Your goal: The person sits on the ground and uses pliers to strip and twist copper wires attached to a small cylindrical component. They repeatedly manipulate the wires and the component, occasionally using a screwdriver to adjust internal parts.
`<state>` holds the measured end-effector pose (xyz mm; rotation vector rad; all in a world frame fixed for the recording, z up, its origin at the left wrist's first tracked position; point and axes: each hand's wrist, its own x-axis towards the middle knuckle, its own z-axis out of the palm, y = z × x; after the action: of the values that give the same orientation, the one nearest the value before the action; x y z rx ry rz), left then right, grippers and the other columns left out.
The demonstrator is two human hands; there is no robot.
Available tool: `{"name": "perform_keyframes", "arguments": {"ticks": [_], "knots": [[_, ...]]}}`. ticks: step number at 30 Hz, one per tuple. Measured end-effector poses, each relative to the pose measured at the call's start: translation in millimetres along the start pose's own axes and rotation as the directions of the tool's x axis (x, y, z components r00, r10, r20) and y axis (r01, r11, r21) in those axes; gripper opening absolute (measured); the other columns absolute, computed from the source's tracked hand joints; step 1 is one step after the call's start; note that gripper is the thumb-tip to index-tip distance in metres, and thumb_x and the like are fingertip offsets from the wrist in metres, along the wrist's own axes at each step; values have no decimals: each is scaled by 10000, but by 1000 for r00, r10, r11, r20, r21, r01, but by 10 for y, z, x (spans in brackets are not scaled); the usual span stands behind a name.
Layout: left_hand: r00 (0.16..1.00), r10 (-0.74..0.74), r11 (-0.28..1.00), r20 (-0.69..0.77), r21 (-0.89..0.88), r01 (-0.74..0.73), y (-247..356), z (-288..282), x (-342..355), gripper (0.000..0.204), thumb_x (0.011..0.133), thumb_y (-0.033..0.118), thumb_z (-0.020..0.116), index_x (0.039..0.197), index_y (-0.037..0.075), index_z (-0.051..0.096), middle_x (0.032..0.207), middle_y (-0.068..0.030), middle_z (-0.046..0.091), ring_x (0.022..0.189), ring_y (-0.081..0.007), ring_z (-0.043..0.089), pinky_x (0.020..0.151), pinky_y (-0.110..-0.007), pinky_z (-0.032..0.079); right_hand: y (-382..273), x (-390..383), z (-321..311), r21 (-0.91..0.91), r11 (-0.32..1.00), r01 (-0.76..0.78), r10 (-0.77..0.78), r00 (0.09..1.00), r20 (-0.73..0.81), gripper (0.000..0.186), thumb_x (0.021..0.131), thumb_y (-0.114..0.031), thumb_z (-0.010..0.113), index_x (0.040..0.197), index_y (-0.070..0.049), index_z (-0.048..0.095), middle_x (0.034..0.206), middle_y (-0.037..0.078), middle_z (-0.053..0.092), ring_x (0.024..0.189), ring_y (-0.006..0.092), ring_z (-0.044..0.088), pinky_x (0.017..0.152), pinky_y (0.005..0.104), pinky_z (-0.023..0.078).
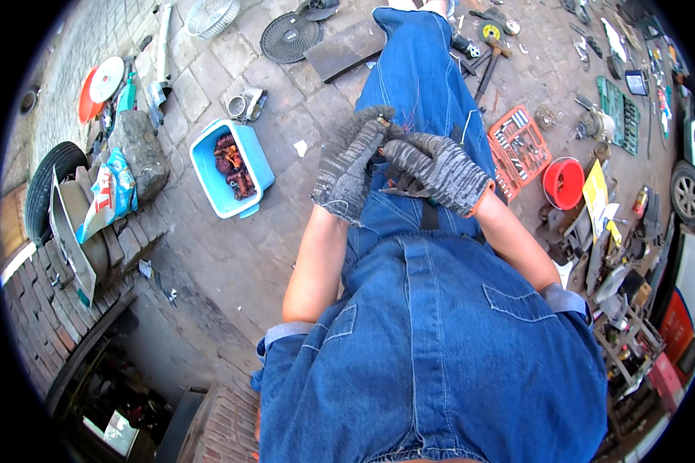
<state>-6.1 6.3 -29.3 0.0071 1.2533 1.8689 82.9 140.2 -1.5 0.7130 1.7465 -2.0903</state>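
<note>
My left hand (349, 158) and my right hand (436, 170), both in grey knit gloves, meet above my denim-covered lap (417, 239). Each has its fingers closed around something small, largely hidden; a brownish tip (382, 119) shows at the top between the left fingers. Fine reddish wires (408, 123) stick out near the fingertips. A dark metal piece (400, 190), too covered to identify, lies just beneath my right hand.
Left: blue tub (259, 185) with copper-coloured parts, rubble block (143, 150), tyre (46, 170). Ahead: fan grilles (289, 38) and hammer (498, 48). Right: orange socket case (517, 147), red bucket (564, 177), green tool case (618, 116), scattered parts, parked car (687, 193). A pit opening (116, 401) is lower left.
</note>
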Motion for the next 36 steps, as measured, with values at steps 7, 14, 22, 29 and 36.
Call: {"name": "perform_keyframes", "arguments": {"ticks": [7, 14, 22, 29, 36], "knots": [[999, -40, 999, 30, -27, 41, 135, 105, -95, 407, 873, 115, 595, 1249, -7, 496, 1105, -135, 606, 990, -186, 591, 845, -285, 492, 85, -24, 60, -616, 754, 227, -372, 921, -117, 253, 857, -204, 584, 1051, -45, 620, 905, 181, 648, 819, 333, 630, 715, 390, 505], [992, 96, 995, 85, -15, -95, 92, 135, -183, 533, 843, 93, 615, 1318, -19, 401, 1191, -184, 552, 1123, -252, 532, 951, -356, 443, -47, -177, 105, -839, 450, 307, -602, 798, -31, 192, 845, -163, 600, 974, -23, 625, 799, 154, 647, 685, 287, 637, 618, 367, 499], [989, 130, 975, 71, -188, -114, 101, 203, -233, 601, 828, 130, 650, 1338, -8, 364, 1217, -189, 530, 1124, -291, 531, 974, -404, 436, -179, -286, 119, -47, 980, 192, -194, 979, -54, 224, 895, -223, 575, 878, -5, 621, 637, 71, 579, 519, 130, 541, 481, 273, 436], [975, 126, 963, 182, -257, -77, 228, 179, -302, 671, 816, 163, 659, 1367, -2, 313, 1289, -197, 471, 1133, -306, 522, 959, -412, 442, -152, -289, 72, 261, 958, 116, -131, 991, 37, 253, 930, -237, 522, 896, -8, 625, 597, 4, 530, 494, 64, 475, 442, 216, 381], [932, 354, 848, 78, 395, -355, 118, 160, -357, 500, 824, 71, 616, 1294, 15, 456, 1243, -132, 545, 1105, -204, 548, 953, -329, 424, -105, -319, 97, 274, 959, 69, -71, 997, -2, 228, 911, -208, 539, 894, 1, 630, 595, 14, 538, 463, 66, 454, 403, 215, 347]]}}
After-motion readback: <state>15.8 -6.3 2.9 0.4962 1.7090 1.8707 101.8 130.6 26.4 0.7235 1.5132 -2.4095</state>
